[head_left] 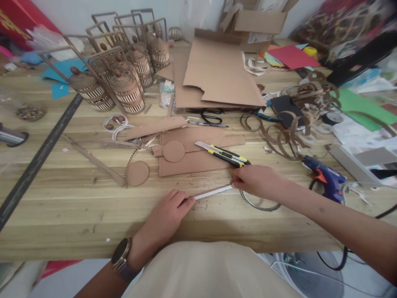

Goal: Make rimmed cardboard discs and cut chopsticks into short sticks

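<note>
Head view: my left hand [169, 213] and right hand [256, 181] have their fingers closed on opposite ends of a thin white strip [213, 193], I'd judge to hold it straight, though I can't tell whether it touches the counter [77, 227]. Beyond it, the knife [225, 155] lies on cut cardboard [192, 165], handle towards my right hand and blade pointing away, seemingly for safe reach.

can't see either end of the white strip [214, 192], the left hand [169, 213] and right hand [257, 181] cover them. right wrist also hides part of the ring [263, 209]. upper left, the red thing [23, 20] gets cropped, and that upper right pile [338, 27] is just blur.
</note>
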`<control>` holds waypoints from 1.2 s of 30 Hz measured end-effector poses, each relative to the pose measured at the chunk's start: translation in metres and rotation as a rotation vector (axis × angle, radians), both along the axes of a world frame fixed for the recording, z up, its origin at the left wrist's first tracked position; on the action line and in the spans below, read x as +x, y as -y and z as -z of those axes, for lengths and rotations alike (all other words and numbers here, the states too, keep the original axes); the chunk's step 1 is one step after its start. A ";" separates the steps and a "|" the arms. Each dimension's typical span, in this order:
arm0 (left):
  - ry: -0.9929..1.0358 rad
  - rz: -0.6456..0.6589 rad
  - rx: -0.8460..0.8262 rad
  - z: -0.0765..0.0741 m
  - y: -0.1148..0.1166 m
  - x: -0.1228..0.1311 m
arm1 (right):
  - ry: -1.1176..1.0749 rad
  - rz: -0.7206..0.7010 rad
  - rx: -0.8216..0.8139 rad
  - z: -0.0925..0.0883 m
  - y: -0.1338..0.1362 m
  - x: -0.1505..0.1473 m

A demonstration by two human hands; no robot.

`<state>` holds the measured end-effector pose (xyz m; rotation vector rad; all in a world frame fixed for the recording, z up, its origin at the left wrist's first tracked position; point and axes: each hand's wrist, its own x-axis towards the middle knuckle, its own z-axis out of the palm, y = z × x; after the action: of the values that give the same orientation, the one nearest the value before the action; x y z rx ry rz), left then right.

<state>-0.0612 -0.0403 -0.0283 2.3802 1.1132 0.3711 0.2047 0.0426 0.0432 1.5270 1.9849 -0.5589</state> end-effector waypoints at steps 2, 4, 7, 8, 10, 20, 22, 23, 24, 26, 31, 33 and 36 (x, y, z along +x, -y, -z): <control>-0.070 0.044 0.090 -0.003 0.000 -0.001 | 0.002 0.000 0.003 -0.001 0.001 -0.002; -0.123 0.069 0.172 -0.005 -0.001 -0.005 | -0.023 -0.002 -0.010 -0.003 0.002 -0.004; -0.173 0.050 0.286 -0.009 -0.004 -0.016 | -0.095 -0.002 -0.046 -0.003 0.005 -0.009; -0.196 0.030 0.330 -0.011 -0.005 -0.019 | -0.113 0.002 -0.047 -0.003 0.006 -0.011; -0.238 -0.003 0.420 -0.014 -0.005 -0.022 | -0.134 0.007 -0.031 -0.002 0.007 -0.016; -0.314 0.213 0.368 -0.023 -0.010 0.031 | -0.124 0.007 0.003 -0.003 0.010 -0.028; -0.324 0.246 0.342 -0.022 -0.014 0.041 | -0.123 0.011 0.007 -0.004 0.011 -0.029; -0.322 0.254 0.334 -0.020 -0.016 0.046 | -0.124 0.012 0.006 -0.004 0.011 -0.029; -0.317 0.258 0.330 -0.019 -0.017 0.050 | -0.126 0.013 0.006 -0.004 0.011 -0.029; -0.302 0.261 0.342 -0.017 -0.020 0.059 | -0.128 0.014 0.005 -0.003 0.011 -0.029; -0.260 0.293 0.340 -0.012 -0.028 0.072 | -0.154 0.012 -0.002 -0.001 0.008 -0.023; -0.240 0.303 0.308 -0.012 -0.032 0.073 | -0.202 0.000 -0.021 -0.001 0.006 -0.016; -0.223 0.312 0.262 -0.011 -0.034 0.071 | -0.293 -0.008 -0.084 -0.001 0.002 -0.005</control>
<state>0.0096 -0.0062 -0.0170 2.8300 0.8008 0.1520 0.2001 0.0402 0.0447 1.4522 2.1503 -0.8946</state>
